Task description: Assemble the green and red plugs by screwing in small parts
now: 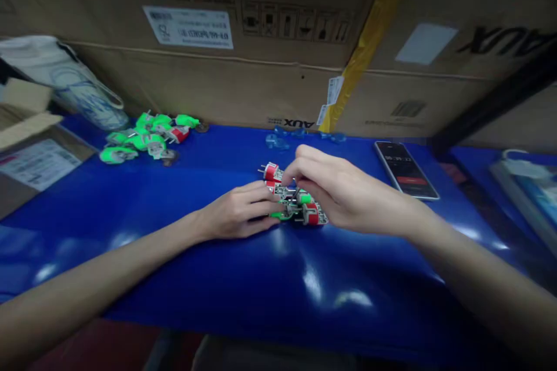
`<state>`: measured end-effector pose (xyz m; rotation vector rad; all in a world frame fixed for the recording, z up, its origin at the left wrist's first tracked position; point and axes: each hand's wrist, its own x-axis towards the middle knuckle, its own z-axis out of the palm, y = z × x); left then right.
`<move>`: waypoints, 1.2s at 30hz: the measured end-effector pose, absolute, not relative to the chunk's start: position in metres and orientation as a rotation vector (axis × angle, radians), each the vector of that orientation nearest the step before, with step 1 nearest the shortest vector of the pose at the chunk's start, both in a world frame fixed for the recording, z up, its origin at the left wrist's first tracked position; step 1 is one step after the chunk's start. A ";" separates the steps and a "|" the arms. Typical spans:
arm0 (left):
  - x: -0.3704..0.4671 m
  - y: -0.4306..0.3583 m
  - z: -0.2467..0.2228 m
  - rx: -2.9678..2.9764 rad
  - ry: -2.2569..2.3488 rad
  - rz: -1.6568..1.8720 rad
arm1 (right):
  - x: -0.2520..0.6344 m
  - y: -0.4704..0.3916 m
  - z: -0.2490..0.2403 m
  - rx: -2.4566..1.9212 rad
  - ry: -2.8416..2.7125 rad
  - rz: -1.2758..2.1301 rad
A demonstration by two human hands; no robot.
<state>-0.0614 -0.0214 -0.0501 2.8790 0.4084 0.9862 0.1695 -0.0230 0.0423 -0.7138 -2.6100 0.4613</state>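
Several small red, green and white parts with metal pins lie in a cluster on the blue table surface (209, 185). A red part (310, 214) is at the cluster's near right, and another red part (271, 171) is at its far left. My left hand (243, 210) rests flat against the cluster's left side, its fingers stretched over some parts. Above the right side of the cluster, my right hand (333, 185) has its fingers bent and pressed together in a pinch. What its fingertips hold, if anything, is hidden.
Green parts (148, 142) are piled at the back left, near a patterned bottle (82, 90) and an open carton (41, 156). Clear blue pieces (276, 140) lie before large cardboard boxes (209, 84). A phone (404, 171) lies at right.
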 end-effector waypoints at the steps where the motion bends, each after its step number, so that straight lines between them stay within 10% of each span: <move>1: -0.061 -0.021 -0.050 2.879 0.409 0.991 | 0.170 -0.023 0.043 -0.729 -2.630 0.452; 18: -0.061 -0.023 -0.051 2.882 0.435 0.980 | 0.171 -0.022 0.045 -1.199 -2.560 0.258; 36: -0.060 -0.023 -0.047 2.872 0.451 0.976 | 0.177 -0.014 0.043 -0.731 -2.616 0.409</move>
